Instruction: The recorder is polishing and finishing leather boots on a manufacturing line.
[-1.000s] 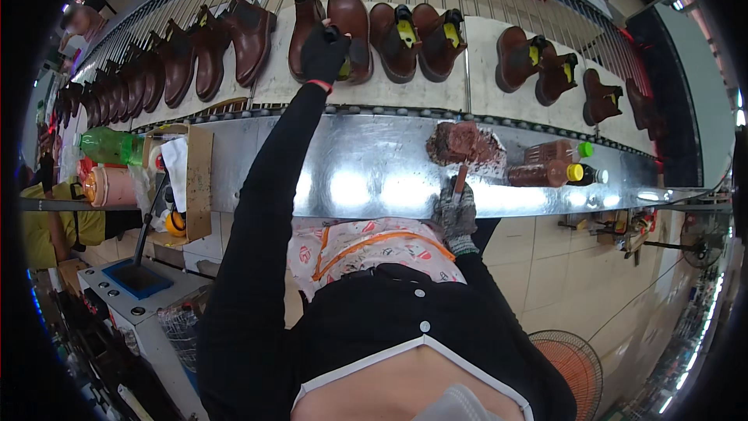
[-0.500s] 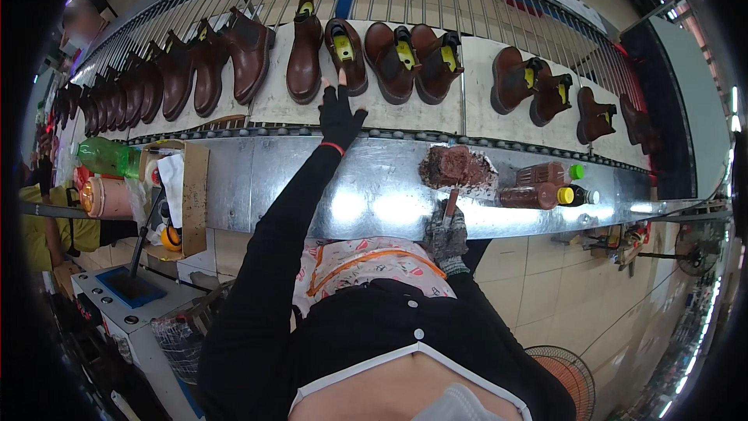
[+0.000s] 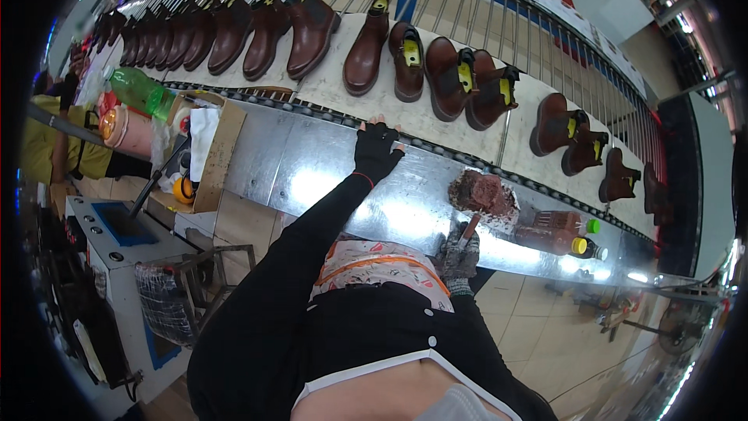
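Observation:
My left hand [image 3: 379,146], in a black fingerless glove, lies over the far edge of the metal work table [image 3: 304,179] with its fingers spread and nothing in them. Just past its fingertips a brown ankle boot [image 3: 363,58] stands on the conveyor, and a second boot [image 3: 409,70] with a yellow insole label sits to its right. Close to my body, at the table's near edge, my right hand [image 3: 458,256] wears a stained grey knit glove. It is closed on a flat brown stick [image 3: 470,230], whose lower end is hidden. Beyond it lies a brown-stained sponge or cloth lump [image 3: 489,193].
More brown boots [image 3: 491,93] line the pale conveyor boards [image 3: 327,82] on both sides. Bottles of brown liquid [image 3: 545,238] with coloured caps stand at the right. A cardboard box [image 3: 222,157], pink tub [image 3: 127,131] and green bottle [image 3: 140,92] are at the left.
The view has turned, so the boots appear further right. My left hand has drawn back from the boots to the table's far edge. My right hand keeps its hold on the stick.

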Tool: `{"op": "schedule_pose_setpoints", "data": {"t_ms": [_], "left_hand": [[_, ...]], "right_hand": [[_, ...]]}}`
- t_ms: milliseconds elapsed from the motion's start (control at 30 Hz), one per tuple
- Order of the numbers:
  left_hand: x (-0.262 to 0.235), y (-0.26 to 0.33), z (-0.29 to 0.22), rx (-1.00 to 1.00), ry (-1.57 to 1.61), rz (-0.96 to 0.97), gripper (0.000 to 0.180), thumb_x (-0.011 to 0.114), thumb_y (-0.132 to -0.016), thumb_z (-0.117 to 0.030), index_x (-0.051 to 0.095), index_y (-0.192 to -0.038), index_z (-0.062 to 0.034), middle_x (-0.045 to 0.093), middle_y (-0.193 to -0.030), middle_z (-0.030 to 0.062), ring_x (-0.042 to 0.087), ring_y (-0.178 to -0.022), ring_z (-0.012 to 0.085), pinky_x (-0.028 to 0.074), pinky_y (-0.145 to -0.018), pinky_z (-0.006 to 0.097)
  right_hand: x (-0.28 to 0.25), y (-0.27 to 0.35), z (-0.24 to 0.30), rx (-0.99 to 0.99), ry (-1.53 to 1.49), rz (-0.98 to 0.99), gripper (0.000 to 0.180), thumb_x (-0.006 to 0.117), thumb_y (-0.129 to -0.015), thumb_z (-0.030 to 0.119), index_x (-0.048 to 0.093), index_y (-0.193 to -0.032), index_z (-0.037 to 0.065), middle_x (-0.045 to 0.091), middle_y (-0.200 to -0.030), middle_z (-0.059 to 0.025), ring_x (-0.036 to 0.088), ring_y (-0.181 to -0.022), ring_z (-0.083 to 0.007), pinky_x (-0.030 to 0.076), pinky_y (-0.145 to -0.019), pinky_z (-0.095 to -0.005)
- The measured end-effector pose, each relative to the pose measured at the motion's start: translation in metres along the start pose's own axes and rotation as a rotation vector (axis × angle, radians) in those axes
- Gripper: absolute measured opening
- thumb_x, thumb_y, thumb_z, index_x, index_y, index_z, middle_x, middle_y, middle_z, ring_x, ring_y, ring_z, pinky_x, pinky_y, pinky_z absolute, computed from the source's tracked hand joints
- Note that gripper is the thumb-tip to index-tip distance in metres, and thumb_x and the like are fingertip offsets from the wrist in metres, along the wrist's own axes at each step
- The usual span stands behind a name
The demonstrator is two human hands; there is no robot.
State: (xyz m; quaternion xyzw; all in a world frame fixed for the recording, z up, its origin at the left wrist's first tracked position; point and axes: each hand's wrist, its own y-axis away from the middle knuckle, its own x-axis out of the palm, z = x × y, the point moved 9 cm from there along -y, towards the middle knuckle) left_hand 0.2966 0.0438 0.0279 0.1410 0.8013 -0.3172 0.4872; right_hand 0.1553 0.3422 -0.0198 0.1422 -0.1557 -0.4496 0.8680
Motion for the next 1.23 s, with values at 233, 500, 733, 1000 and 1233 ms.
{"op": "schedule_pose_setpoints", "data": {"t_ms": [233, 500, 733, 1000, 1233], "left_hand": [[-0.004, 0.001, -0.002, -0.002, -0.028, -0.001, 0.048, 0.062, -0.084, -0.036, 0.057, -0.127, -0.0149, 0.048, -0.136, 0.0225, 0.043, -0.129, 0.0377, 0.025, -0.110, 0.051], [-0.004, 0.000, 0.001, -0.016, 0.025, 0.014, 0.046, 0.062, -0.084, -0.035, 0.058, -0.125, -0.0129, 0.050, -0.133, 0.0211, 0.044, -0.128, 0.0356, 0.025, -0.110, 0.050], [0.007, 0.004, 0.005, -0.010, 0.050, -0.054, 0.046, 0.064, -0.083, -0.036, 0.059, -0.122, -0.0127, 0.052, -0.129, 0.0200, 0.044, -0.127, 0.0346, 0.024, -0.110, 0.052], [0.008, 0.005, 0.006, -0.012, 0.051, -0.052, 0.044, 0.064, -0.080, -0.043, 0.062, -0.109, -0.0095, 0.055, -0.125, 0.0194, 0.048, -0.120, 0.0363, 0.029, -0.107, 0.053], [-0.001, 0.005, 0.002, 0.007, 0.077, -0.105, 0.040, 0.069, -0.076, -0.037, 0.061, -0.104, -0.0093, 0.056, -0.123, 0.0176, 0.051, -0.115, 0.0355, 0.031, -0.105, 0.051]], "right_hand": [[0.004, 0.002, 0.005, -0.006, 0.062, 0.038, 0.031, 0.049, -0.092, -0.005, 0.048, -0.120, 0.008, 0.053, -0.092, -0.0019, 0.053, -0.067, -0.0100, 0.053, -0.065, -0.0272], [0.008, 0.005, 0.011, 0.031, 0.066, 0.016, 0.029, 0.048, -0.091, -0.004, 0.049, -0.119, 0.005, 0.052, -0.089, -0.0018, 0.051, -0.064, -0.0096, 0.051, -0.060, -0.0259], [0.005, 0.001, -0.003, 0.086, -0.398, 0.043, 0.024, 0.050, -0.092, 0.004, 0.050, -0.117, 0.004, 0.051, -0.079, -0.0011, 0.050, -0.057, -0.0094, 0.047, -0.052, -0.0245], [0.009, 0.002, 0.014, -0.080, 0.029, 0.011, 0.022, 0.054, -0.092, 0.002, 0.051, -0.112, 0.008, 0.053, -0.076, -0.0004, 0.048, -0.051, -0.0083, 0.045, -0.045, -0.0227], [0.015, 0.008, 0.030, -0.141, 0.205, -0.003, 0.017, 0.057, -0.095, 0.009, 0.052, -0.111, 0.008, 0.054, -0.075, -0.0007, 0.048, -0.049, -0.0084, 0.044, -0.043, -0.0229]]}}
